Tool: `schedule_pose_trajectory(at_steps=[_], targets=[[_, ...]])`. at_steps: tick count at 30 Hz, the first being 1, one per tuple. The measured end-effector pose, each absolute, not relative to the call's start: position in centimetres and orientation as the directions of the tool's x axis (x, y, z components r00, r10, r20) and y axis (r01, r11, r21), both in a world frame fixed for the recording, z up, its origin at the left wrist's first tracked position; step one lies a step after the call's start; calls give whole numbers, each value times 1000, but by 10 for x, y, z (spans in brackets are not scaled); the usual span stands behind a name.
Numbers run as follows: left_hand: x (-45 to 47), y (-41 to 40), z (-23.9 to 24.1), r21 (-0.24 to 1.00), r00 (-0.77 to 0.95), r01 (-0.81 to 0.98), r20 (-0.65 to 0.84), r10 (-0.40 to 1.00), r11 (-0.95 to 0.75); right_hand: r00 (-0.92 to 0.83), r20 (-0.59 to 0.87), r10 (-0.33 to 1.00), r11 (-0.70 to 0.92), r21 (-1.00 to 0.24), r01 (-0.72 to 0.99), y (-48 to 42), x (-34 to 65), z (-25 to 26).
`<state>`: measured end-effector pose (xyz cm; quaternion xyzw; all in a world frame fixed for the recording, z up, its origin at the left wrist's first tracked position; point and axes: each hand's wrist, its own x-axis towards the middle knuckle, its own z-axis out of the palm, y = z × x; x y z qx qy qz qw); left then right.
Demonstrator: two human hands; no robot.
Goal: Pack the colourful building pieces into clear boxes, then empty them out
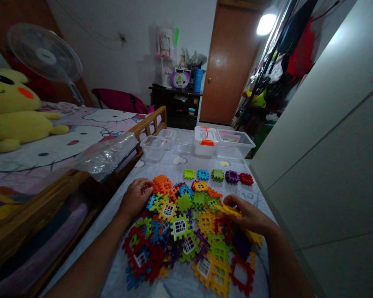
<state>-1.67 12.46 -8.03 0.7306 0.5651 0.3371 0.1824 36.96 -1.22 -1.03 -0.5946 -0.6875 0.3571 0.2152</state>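
Observation:
A heap of coloured interlocking plastic tiles [186, 231] lies on a grey-clothed table [261, 194] in front of me. My left hand [136, 196] rests curled at the heap's left edge, its fingertips on an orange tile [161, 184]. My right hand [248, 215] is at the heap's right side, its fingers pinched on a yellow tile [230, 210]. Beyond the heap, a row of single tiles [217, 176] lies side by side: light green, blue, green, purple, red.
Clear plastic boxes [233, 145] and a white box with an orange latch [206, 141] stand at the table's far end. A bed with a yellow plush toy [15, 107] and a fan [46, 56] is on the left. A white cupboard wall [329, 157] runs along the right.

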Motion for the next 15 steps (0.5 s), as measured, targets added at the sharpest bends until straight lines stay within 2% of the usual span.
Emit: schedule_pose_trajectory(at_steps=[2,7,12,15], targets=[[-18,125,-81,643,137,701,300,944,-306,-240,-154,958,39,-762,647,-16,376,-3],[-18,126,-81,630,154,706,308,939,-323,-195,-127,973,29,-766,642,-20,379,5],[-18,125,-79,623,156,715,303,940,-319,-162,-138,977,23,-689,725,-17,370,-4],[-19,126,-80,619,162,719,291,943,-315,-39,-70,997,-14,-627,779,-14,370,-8]])
